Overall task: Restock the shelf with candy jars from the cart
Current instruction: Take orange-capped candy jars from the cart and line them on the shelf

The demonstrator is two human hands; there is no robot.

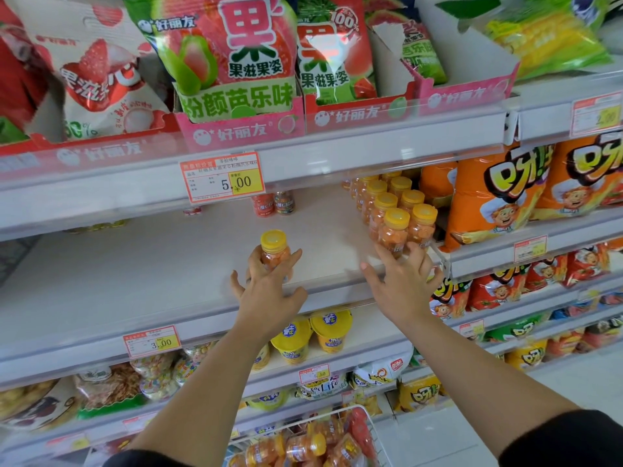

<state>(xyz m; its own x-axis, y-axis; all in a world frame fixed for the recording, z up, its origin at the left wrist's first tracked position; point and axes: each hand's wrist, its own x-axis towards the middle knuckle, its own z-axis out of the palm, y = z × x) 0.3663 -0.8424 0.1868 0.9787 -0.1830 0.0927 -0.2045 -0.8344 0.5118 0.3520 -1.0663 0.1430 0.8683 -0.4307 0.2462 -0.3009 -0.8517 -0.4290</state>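
The left hand (pixel 269 284) grips one candy jar (pixel 274 252), its fingers curled round the lower half. The jar stands upright on the shelf (pixel 135 271) near the middle of the front edge, yellow lid up and orange sweets showing through.

The right hand (pixel 404 281) is spread wide with the thumb out to the left. Its fingertips (pixel 387 251) rest against the bottoms of the two front jars of a block (pixel 399 203) and it holds nothing. That block stands at the shelf's right end in two files running back from the front edge. Eight yellow lids are countable, and further ones behind are too hidden to count.

Two darker jars (pixel 273 203) stand side by side at the back edge, well apart from the block.

At the bottom edge of the view is a wire cart (pixel 367 423) holding more orange jars (pixel 303 446) lying on their sides. At least four can be made out, but blur prevents an exact count.
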